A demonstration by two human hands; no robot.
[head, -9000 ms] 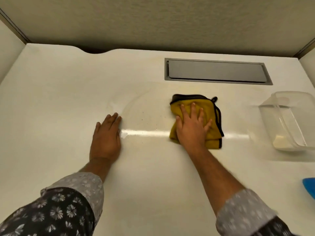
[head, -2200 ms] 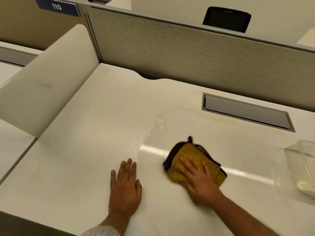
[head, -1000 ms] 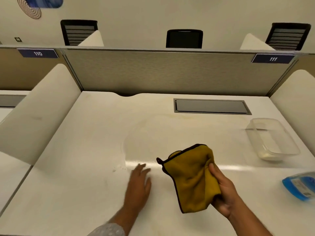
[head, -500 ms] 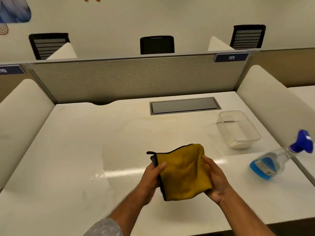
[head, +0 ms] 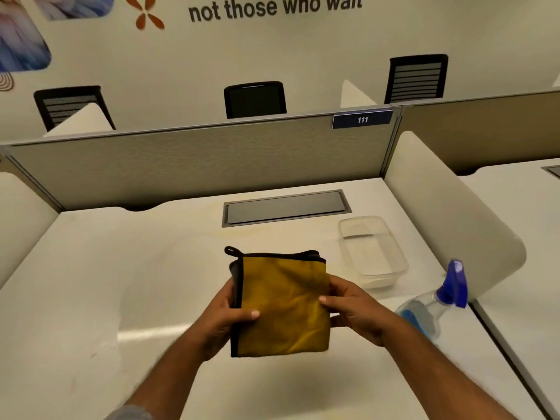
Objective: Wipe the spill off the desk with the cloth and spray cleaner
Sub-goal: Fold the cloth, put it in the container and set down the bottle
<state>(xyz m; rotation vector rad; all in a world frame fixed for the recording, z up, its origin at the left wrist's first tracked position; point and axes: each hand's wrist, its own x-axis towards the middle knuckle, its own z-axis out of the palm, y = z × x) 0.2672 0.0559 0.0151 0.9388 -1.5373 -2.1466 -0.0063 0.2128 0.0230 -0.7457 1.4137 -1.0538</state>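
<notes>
A folded yellow cloth (head: 281, 301) with a dark border is held up above the white desk (head: 100, 286). My left hand (head: 225, 316) grips its left edge, thumb on top. My right hand (head: 353, 310) grips its right edge. A clear spray bottle (head: 430, 304) with blue liquid and a blue trigger head lies on the desk just right of my right hand. A faint wet sheen shows on the desk to the left of my left hand.
A clear plastic container (head: 371, 253) sits at the back right of the desk. A grey cable hatch (head: 285, 207) is set into the desk by the grey partition (head: 194, 159). White side dividers (head: 448, 213) flank the desk. Black chairs stand behind the partition.
My right hand lifted the cloth off the desk after wiping, and my left hand left the desk and took the cloth's left edge. The cloth is now folded flat between both hands.
</notes>
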